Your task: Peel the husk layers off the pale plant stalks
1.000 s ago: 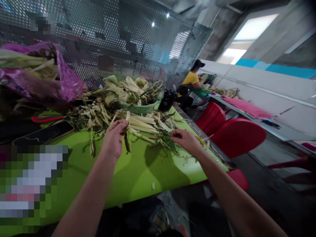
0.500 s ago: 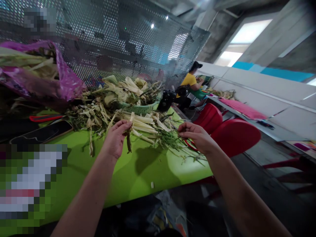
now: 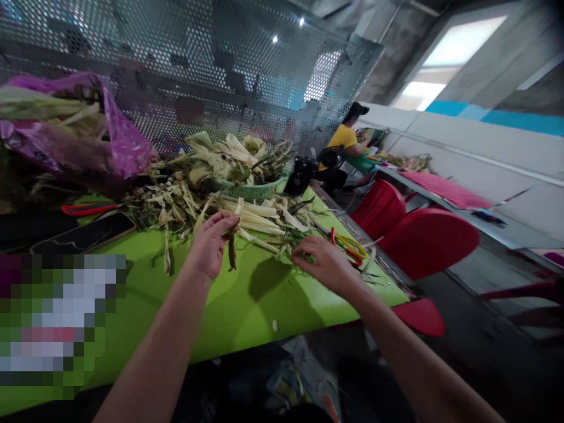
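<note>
Pinching the husk strip (image 3: 239, 207) in the left hand (image 3: 210, 244) should steady it; right hand (image 3: 324, 258) half-curled, hold unclear.

Left hand (image 3: 212, 245) pinched, right hand (image 3: 324, 261) curled

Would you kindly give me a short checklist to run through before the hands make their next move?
1. Left hand grips the pale strip: ok, pinched between thumb and fingers.
2. Right hand has hold of something: cannot tell; it is at the green strands, but its grip is unclear.
3. Looped red and yellow handles in sight: ok, beside the right hand.
4. Phone apart from the left hand: ok, lying off to its left.
5. Table in front of the hands free of scraps: not ok, a small pale scrap lies near its edge.
</note>
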Demonstrator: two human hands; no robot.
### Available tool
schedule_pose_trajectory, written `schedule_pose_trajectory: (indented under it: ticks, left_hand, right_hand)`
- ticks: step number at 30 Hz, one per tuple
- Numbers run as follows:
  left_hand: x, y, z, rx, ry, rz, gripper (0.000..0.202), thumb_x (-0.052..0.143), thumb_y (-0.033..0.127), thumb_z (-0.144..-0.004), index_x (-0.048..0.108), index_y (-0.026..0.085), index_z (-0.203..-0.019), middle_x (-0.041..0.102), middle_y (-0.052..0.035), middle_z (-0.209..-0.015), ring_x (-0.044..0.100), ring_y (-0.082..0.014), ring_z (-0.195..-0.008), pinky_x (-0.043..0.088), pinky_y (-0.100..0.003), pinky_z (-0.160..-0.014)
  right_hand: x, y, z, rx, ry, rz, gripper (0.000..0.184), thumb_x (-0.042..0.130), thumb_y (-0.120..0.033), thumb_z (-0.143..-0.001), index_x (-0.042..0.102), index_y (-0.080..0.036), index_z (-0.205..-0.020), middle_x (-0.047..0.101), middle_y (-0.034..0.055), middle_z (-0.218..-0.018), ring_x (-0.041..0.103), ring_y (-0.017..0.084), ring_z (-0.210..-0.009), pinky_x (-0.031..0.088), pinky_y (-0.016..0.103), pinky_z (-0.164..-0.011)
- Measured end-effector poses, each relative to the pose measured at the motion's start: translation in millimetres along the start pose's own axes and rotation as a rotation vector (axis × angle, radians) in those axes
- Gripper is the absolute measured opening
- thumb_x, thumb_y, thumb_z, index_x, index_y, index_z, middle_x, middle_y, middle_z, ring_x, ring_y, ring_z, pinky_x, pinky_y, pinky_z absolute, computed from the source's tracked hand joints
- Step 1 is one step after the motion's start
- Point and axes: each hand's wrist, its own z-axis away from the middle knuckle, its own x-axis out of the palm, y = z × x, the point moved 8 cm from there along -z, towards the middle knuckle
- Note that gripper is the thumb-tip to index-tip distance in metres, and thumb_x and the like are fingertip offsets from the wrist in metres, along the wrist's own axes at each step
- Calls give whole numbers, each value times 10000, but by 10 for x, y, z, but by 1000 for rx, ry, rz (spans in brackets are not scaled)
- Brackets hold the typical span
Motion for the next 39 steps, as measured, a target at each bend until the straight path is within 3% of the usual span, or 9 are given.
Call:
schedule_pose_trajectory:
  ticks: [4,8,12,17,21,27,33,35,39]
  left_hand:
    - [15,-19,11,-28,-14,-1,159,758,162,-576,654,144,-696,618,31,-681,555,-57,-637,421,-155,-630]
    - [44,-35,23,-46,-33,-15,155,750,160,-582,637,150,-688,614,38,-681,556,-62,-646,417,-172,-656]
    - [103,-48,44,-67,-81,-57,178,767,187,-582,625,160,-686,614,43,-683,540,-59,-637,403,-174,-647]
    - [216,-92,125,-135,-185,-77,184,768,188,-596,630,164,-716,613,38,-703,551,-62,-669,413,-168,-675]
    - [327,-174,214,-203,-324,-161,145,737,210,-651,631,162,-737,650,-7,-802,569,-90,-726,435,-196,-714]
    - [493,-242,331,-234,-506,-194,108,694,181,-687,589,155,-685,647,-51,-1082,557,-100,-804,414,-194,-697]
    - [610,-310,469,-289,-655,-196,90,675,214,-724,604,161,-736,655,-40,-916,581,-119,-758,442,-249,-767]
    - [590,-321,456,-296,-647,-198,101,679,221,-726,601,165,-760,658,-35,-842,603,-140,-793,442,-271,-810]
    - [449,-260,304,-236,-467,-173,149,705,238,-707,580,169,-752,675,-30,-865,621,-141,-814,441,-257,-795]
  right_hand:
    - [221,-113,-74,75,41,-40,74,587,-158,-763,657,-183,-765,640,119,-860,570,271,-862,412,354,-737]
    - [238,48,-95,132,18,-165,104,542,-116,-728,620,-184,-726,637,58,-757,567,193,-708,419,297,-638]
    - [132,250,-55,247,-23,-618,96,501,-263,-811,541,-176,-805,637,27,-737,460,100,-490,362,232,-461]
    - [-31,209,-10,333,-39,-1184,158,628,-298,-774,530,-181,-814,561,-12,-631,450,76,-472,347,186,-405]
    - [-168,68,-48,321,-62,-1233,257,755,-218,-680,593,-178,-876,533,-29,-680,477,55,-517,360,151,-412]
    - [-247,-151,-171,233,-87,-1229,240,752,-220,-707,624,-176,-905,563,-16,-729,496,54,-562,327,149,-418]
    - [-273,-301,-300,180,-30,-1272,213,756,-214,-695,634,-180,-867,582,-13,-763,502,54,-572,293,167,-409]
    - [-317,-299,-328,175,8,-1294,212,755,-206,-688,638,-182,-864,575,-16,-743,467,50,-538,275,174,-392]
    - [-411,-183,-323,190,90,-1372,187,752,-202,-678,645,-185,-830,569,-12,-720,411,44,-496,261,176,-370]
